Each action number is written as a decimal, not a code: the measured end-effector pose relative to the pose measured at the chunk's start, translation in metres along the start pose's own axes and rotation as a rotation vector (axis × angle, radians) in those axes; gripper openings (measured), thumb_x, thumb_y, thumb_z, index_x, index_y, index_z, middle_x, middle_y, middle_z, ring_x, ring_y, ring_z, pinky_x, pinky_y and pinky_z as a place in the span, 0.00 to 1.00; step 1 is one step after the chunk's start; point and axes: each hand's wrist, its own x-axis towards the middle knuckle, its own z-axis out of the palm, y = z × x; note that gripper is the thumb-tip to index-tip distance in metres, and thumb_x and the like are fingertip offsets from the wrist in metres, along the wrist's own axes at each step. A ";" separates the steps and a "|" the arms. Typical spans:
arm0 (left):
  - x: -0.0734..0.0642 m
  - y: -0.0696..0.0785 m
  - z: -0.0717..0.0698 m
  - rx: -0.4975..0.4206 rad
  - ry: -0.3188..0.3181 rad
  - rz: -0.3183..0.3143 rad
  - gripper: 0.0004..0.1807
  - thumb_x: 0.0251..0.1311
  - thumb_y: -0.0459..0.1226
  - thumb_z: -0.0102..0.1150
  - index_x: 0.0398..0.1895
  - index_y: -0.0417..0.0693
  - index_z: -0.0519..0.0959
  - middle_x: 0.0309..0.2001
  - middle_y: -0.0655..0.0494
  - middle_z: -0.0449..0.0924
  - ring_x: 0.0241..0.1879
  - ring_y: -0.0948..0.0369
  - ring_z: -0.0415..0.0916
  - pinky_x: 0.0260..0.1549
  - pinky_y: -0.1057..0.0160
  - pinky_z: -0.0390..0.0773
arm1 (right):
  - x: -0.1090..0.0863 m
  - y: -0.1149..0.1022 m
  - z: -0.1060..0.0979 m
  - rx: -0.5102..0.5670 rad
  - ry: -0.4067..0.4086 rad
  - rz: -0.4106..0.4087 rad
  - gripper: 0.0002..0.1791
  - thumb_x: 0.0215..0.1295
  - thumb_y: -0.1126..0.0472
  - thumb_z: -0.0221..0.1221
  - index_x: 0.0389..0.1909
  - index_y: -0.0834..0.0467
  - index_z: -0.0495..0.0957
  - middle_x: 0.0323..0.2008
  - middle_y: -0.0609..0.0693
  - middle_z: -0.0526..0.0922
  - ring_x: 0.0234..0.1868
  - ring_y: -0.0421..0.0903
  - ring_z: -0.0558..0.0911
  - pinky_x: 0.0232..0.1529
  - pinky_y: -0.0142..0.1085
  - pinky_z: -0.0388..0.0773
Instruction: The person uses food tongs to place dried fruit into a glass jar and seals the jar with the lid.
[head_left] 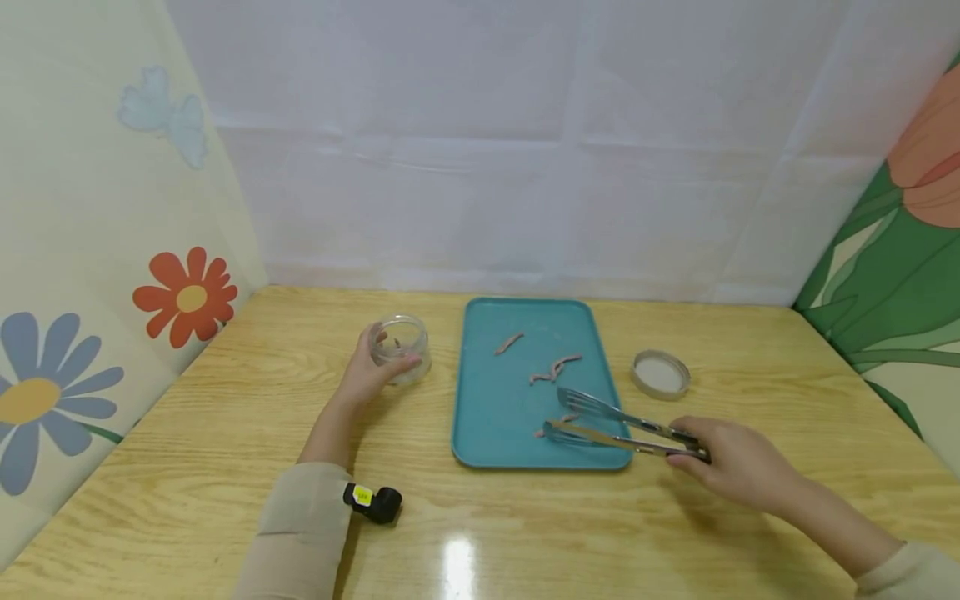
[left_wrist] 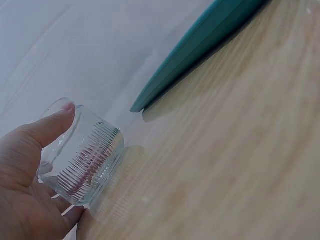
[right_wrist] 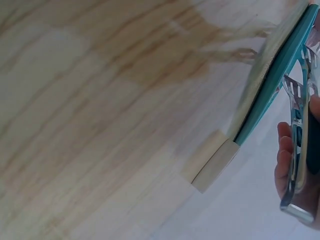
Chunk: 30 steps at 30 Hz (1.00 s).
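My left hand (head_left: 363, 375) grips a clear glass jar (head_left: 411, 368) without its lid, standing on the table left of the tray. Through the ribbed wall in the left wrist view, something reddish shows inside the jar (left_wrist: 100, 150). Thin pinkish, worm-like strips (head_left: 557, 369) lie on the teal tray (head_left: 495, 417). Metal tongs (head_left: 600, 437) are held in my right hand (head_left: 742, 462), their slotted heads spread apart over the tray's front right part. Close by the lower head lies another pinkish strip (head_left: 540, 433), partly hidden; whether the tongs touch it I cannot tell.
A round lid (head_left: 661, 374) lies on the wooden table (head_left: 225, 467) right of the tray. Behind the table hangs a white cloth (head_left: 465, 167), with flower-patterned panels (head_left: 67, 250) at both sides. A black device (head_left: 375, 502) is at the left sleeve.
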 end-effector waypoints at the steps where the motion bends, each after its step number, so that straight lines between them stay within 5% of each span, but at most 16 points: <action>1: 0.000 0.000 0.000 -0.001 0.000 0.001 0.53 0.45 0.47 0.63 0.66 0.49 0.36 0.64 0.45 0.43 0.61 0.46 0.40 0.53 0.47 0.52 | 0.000 0.001 0.001 -0.001 0.000 -0.003 0.14 0.50 0.53 0.61 0.36 0.55 0.76 0.21 0.35 0.69 0.19 0.32 0.64 0.18 0.31 0.61; 17: 0.004 -0.003 0.001 0.008 0.004 -0.012 0.53 0.45 0.47 0.63 0.66 0.48 0.36 0.64 0.45 0.44 0.61 0.46 0.40 0.54 0.48 0.52 | -0.008 -0.001 0.007 -0.085 0.155 -0.178 0.08 0.45 0.60 0.64 0.27 0.48 0.76 0.21 0.32 0.71 0.19 0.28 0.65 0.15 0.28 0.63; 30: 0.003 -0.002 0.000 0.015 0.014 -0.014 0.53 0.45 0.47 0.63 0.66 0.48 0.37 0.64 0.45 0.45 0.61 0.46 0.41 0.55 0.49 0.50 | -0.012 -0.004 0.013 -0.152 0.275 -0.230 0.11 0.38 0.64 0.67 0.25 0.50 0.77 0.17 0.32 0.67 0.15 0.26 0.60 0.12 0.24 0.59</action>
